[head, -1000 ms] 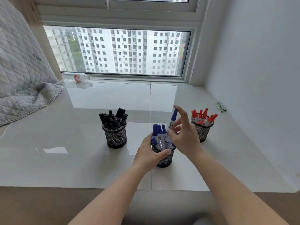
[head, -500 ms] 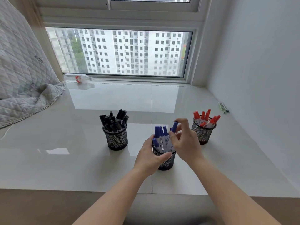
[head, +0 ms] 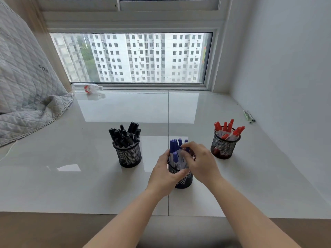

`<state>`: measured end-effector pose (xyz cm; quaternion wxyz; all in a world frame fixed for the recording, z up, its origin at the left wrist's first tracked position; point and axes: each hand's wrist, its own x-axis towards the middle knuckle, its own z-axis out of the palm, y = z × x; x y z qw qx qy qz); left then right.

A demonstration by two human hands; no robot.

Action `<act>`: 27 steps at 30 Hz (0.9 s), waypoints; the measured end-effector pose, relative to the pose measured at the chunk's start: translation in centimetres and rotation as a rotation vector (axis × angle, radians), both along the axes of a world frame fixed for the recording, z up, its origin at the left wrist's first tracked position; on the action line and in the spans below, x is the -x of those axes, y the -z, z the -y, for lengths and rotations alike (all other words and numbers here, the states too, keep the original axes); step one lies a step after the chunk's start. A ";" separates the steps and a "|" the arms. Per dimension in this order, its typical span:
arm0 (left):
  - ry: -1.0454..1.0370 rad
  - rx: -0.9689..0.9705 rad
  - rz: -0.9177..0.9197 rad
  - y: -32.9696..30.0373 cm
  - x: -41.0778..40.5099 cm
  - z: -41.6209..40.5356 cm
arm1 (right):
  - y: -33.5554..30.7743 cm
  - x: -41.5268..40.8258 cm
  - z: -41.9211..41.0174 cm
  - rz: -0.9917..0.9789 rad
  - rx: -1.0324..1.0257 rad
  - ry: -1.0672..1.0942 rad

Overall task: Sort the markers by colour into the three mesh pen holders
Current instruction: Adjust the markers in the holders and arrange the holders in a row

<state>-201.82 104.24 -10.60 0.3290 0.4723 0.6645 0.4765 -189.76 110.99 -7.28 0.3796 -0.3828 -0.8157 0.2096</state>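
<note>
**A:** How far along are you with the sort?

**B:** From what shows, you're close to the end. The black markers [head: 125, 134] stand bunched in the left holder [head: 129, 155], and the red markers [head: 228, 130] fill the right holder [head: 223, 147]. Neither holder shows a stray colour, though the lower barrels are hard to read through the mesh.

**A:** And the middle one?

**B:** The blue markers [head: 174, 149] sit in the middle holder [head: 183, 179], nearest you on the counter [head: 89, 176]. Your left hand [head: 165, 173] wraps round that holder's side and steadies it, with the thumb across the mesh. Your right hand [head: 198, 161] is over the rim with its fingers curled down among the blue caps. I judge it is seating a marker there, but I cannot tell for certain whether the fingers pinch one or only nudge the bunch.

**A:** Anything left to pick up?

**B:** I see no loose markers lying on the counter near the holders. Two thin pens [head: 249, 116] lie far to the right against the wall [head: 286, 86]; they look like pens rather than markers, so I doubt they count. A plastic bottle [head: 88, 87] rests by the window, and a quilt [head: 26, 90] lies to the left.

**A:** So what remains?

**B:** Likely just settling the blue bunch and letting go of the holder.
</note>
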 end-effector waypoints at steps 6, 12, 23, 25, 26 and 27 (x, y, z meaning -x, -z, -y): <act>-0.058 -0.005 0.021 0.1 0.9 -1.3 | 1.4 -3.1 -1.9 -0.260 0.061 0.249; -0.116 0.032 0.175 -0.7 1.7 -4.3 | 4.1 -6.9 -6.1 -0.418 0.261 0.653; -0.228 0.079 0.246 -0.2 4.7 -7.7 | 6.3 -7.3 -12.2 -0.493 0.492 0.458; -0.221 0.080 0.265 0.0 5.0 -7.8 | 6.2 -7.0 -12.5 -0.523 0.492 0.447; -0.215 0.077 0.272 0.1 5.0 -7.9 | 6.1 -6.9 -12.5 -0.538 0.490 0.458; -0.211 0.074 0.273 0.0 5.0 -7.9 | 6.2 -6.8 -12.4 -0.544 0.482 0.477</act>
